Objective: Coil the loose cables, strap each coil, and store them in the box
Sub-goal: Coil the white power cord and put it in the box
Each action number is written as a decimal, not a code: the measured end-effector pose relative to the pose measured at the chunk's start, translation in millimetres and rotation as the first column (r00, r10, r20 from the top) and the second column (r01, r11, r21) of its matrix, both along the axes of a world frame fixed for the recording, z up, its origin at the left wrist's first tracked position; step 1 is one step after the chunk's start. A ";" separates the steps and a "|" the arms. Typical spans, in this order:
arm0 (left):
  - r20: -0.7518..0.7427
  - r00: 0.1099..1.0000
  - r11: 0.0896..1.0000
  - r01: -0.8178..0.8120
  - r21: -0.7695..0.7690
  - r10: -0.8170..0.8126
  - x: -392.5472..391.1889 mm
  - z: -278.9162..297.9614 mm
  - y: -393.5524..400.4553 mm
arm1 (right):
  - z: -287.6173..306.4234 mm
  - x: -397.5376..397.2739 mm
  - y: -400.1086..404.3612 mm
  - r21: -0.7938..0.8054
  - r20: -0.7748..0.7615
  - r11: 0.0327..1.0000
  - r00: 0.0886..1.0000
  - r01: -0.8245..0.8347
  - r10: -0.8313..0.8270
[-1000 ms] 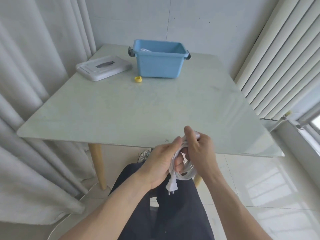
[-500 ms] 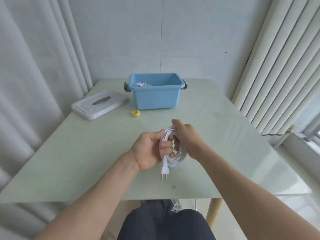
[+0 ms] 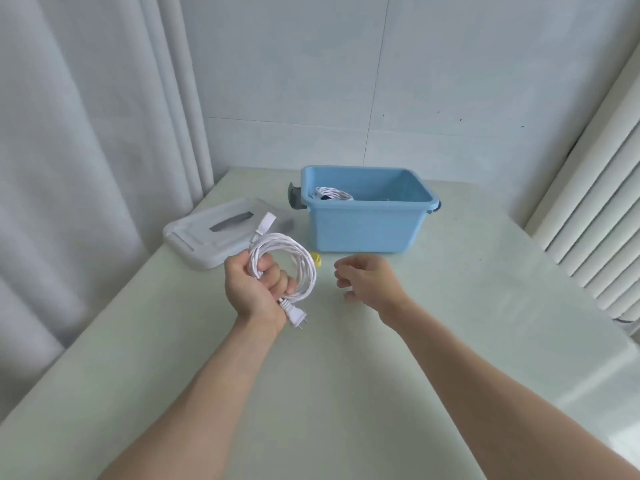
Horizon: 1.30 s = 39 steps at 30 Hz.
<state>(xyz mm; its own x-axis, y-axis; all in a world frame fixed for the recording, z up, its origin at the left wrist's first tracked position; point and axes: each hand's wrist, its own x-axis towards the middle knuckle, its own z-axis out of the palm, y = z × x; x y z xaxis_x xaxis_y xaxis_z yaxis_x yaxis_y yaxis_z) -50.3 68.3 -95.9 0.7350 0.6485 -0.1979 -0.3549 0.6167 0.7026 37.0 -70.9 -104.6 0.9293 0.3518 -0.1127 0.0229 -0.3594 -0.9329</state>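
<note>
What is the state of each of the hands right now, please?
Left hand: closed around the coiled white cable, holding it above the table.
Right hand: open, fingers loosely curled, holding nothing.

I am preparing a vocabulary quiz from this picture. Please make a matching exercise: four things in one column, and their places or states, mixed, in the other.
Things:
1. white cable coil
2. blue box
3. grey lid
4. right hand

States:
a. lies flat on the table
b. holds nothing
c. gripped by the left hand
d. contains another coil

Pairs: 1-c, 2-d, 3-a, 4-b
</note>
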 end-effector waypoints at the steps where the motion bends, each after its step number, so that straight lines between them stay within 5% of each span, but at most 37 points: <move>1: 0.003 1.000 1.000 -0.013 -0.013 0.013 -0.2 -0.6 0.0 | -5.1 6.1 7.8 -0.072 0.093 0.997 0.995 -0.019 0.026; 6: -0.009 0.998 0.998 -0.060 -0.015 0.060 3.7 -1.3 3.6 | -24.5 29.4 44.6 -0.516 0.424 0.847 0.823 -0.124 0.379; 8: 0.015 0.998 0.998 -0.063 -0.021 0.063 3.3 0.0 4.8 | -26.2 28.5 44.4 -0.549 0.474 0.833 0.797 -0.065 0.375; 15: 0.099 0.994 0.997 0.037 0.074 -0.044 7.6 -3.1 -2.9 | 3.4 -6.1 -4.2 -0.048 0.281 0.998 0.958 -0.046 0.058; 17: 0.063 0.997 0.962 0.021 0.274 -0.039 9.3 -5.8 -13.8 | 10.5 -21.8 -24.2 0.147 0.163 0.989 0.987 -0.032 0.008; 20: 0.028 0.998 0.639 -0.053 0.768 0.049 4.5 -15.2 -30.7 | 8.9 -45.8 -43.0 0.229 0.148 0.973 0.989 -0.012 -0.023; 22: 0.027 0.998 0.479 -0.047 0.876 0.050 -1.4 -18.2 -40.3 | 5.2 -54.9 -45.7 0.271 0.157 0.962 0.987 -0.019 -0.025; 26: -0.039 0.999 0.358 0.040 0.933 -0.011 -1.7 -23.3 -52.4 | 0.3 -54.9 -46.7 0.331 0.218 0.942 0.976 -0.059 -0.016; 39: -0.252 0.960 0.210 0.273 0.939 -0.122 24.7 -9.9 -63.2 | -5.4 -30.7 -69.9 0.486 0.224 0.874 0.965 0.009 -0.135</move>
